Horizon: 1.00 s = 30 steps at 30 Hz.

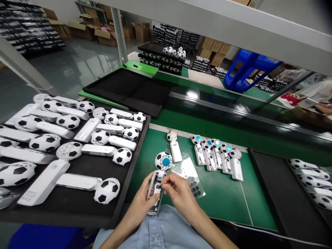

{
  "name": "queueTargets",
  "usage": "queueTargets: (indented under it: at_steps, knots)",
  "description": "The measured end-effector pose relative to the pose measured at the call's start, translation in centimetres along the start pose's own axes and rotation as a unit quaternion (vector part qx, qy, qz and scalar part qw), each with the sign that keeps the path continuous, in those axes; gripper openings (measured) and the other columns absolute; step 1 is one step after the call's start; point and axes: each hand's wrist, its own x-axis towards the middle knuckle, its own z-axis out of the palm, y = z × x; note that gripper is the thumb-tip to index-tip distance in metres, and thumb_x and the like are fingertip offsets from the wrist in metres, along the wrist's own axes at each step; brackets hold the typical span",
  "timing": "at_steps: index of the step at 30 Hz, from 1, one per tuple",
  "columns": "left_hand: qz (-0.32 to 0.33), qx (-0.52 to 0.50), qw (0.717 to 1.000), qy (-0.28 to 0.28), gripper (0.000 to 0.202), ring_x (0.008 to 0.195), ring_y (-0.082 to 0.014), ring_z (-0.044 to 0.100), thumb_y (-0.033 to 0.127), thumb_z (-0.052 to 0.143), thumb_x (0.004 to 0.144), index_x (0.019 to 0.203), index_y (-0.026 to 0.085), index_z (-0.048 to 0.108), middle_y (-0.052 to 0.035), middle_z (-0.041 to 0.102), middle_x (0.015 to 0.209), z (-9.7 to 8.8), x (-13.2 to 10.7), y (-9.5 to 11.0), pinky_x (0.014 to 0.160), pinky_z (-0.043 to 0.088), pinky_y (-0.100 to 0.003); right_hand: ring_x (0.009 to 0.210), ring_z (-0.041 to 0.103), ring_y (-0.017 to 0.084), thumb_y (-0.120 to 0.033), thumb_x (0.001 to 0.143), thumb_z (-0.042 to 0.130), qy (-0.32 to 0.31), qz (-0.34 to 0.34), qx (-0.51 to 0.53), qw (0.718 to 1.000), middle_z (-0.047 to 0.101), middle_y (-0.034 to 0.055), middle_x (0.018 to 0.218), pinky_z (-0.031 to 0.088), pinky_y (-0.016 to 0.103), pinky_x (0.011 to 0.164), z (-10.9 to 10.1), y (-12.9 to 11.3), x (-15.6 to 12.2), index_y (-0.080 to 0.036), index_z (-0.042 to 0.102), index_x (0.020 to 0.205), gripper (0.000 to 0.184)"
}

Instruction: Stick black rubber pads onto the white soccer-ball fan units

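Observation:
My left hand (pixel 144 197) is wrapped round the handle of a handheld fan (pixel 155 202) with a football-patterned head and a blue centre. The handle's cover is off and its inner parts show. Over the upper part of that handle, my right hand (pixel 179 189) has thumb and forefinger pinched together; a small dark bit shows at the fingertips, too small to name. Just right of it lies a clear sheet (pixel 190 174) with several black round pads (pixel 195 186). A closed white fan (pixel 176 151) lies behind the sheet.
A black tray (pixel 85 207) full of football fans stands at left. Several opened fans (pixel 210 159) lie in a row at right, beside another black tray (pixel 275 186). A dark tray (pixel 129 88) rests at the back, and a metal beam (pixel 181 17) crosses overhead.

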Motion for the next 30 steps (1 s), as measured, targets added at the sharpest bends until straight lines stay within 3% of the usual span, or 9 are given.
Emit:
queueTargets:
  at_steps: [4,10,20,30]
  knots:
    - [0.029,0.031,0.999,0.005,0.07,0.126,-0.0285,0.038,0.029,0.061,0.071,0.131,0.015,0.028,-0.0161,0.041,0.137,-0.1,0.1,0.1,0.107,0.028,-0.04,0.063,0.052,0.012,-0.01,0.081,0.045,0.015,-0.061,-0.115,0.991,0.054,-0.001,0.07,0.038,0.022,0.058,0.8,-0.6,-0.4,-0.019,0.056,0.074,0.016]
    - [0.012,0.047,0.999,0.008,0.076,0.125,-0.0291,0.039,0.032,0.059,0.067,0.131,0.012,0.025,-0.018,0.041,0.136,0.5,0.0,1.2,0.106,0.029,-0.04,0.067,0.053,0.013,-0.009,0.083,0.044,0.034,-0.065,-0.174,0.982,0.055,-0.0007,0.073,0.037,0.023,0.061,1.6,-0.2,-0.4,-0.019,0.054,0.074,0.017]
    - [0.033,0.045,0.998,0.005,0.074,0.127,-0.0273,0.038,0.036,0.058,0.071,0.134,0.013,0.027,-0.0145,0.04,0.138,0.3,0.2,0.6,0.106,0.031,-0.036,0.067,0.053,0.013,-0.011,0.08,0.043,0.05,-0.012,-0.134,0.99,0.054,-0.0012,0.072,0.038,0.023,0.063,2.0,-0.6,-0.3,-0.02,0.052,0.071,0.015]
    - [0.05,0.039,0.998,0.014,0.07,0.127,-0.0282,0.038,0.033,0.06,0.071,0.132,0.015,0.029,-0.0152,0.039,0.139,0.3,0.4,0.5,0.108,0.028,-0.041,0.065,0.052,0.013,-0.014,0.079,0.046,0.096,0.009,-0.093,0.991,0.055,-0.0017,0.069,0.039,0.023,0.062,2.6,-0.3,-0.3,-0.019,0.052,0.07,0.012]
